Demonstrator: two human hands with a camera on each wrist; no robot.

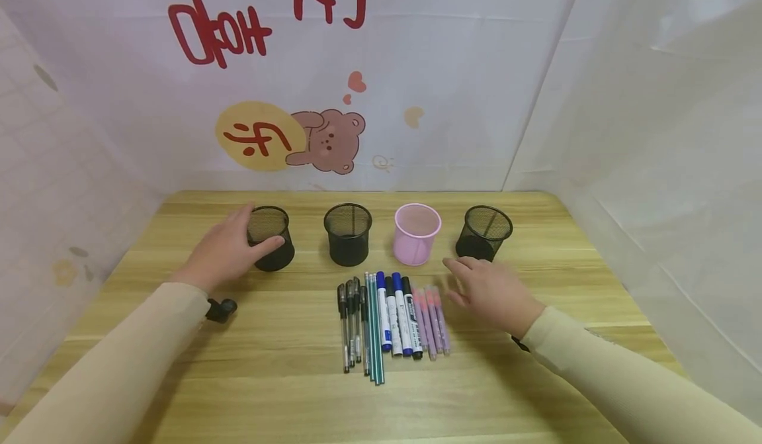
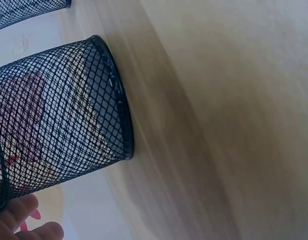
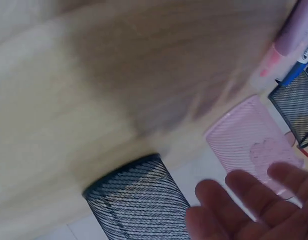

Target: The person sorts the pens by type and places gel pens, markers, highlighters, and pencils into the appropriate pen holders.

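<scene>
My left hand is at the leftmost black mesh pen cup, thumb extended across its front and the other fingers by its left rim. In the left wrist view, fingertips show right beside the rim of that upright cup. My right hand hovers with loosely bent fingers just right of the pink highlighters, in front of the rightmost black mesh cup. Nothing is in its grasp. In the right wrist view its fingers overlap the pink cup.
Between the outer cups stand another black mesh cup and a pink cup. Before them lie black gel pens, green striped pencils and blue and black markers in a row. White printed sheeting encloses the wooden table.
</scene>
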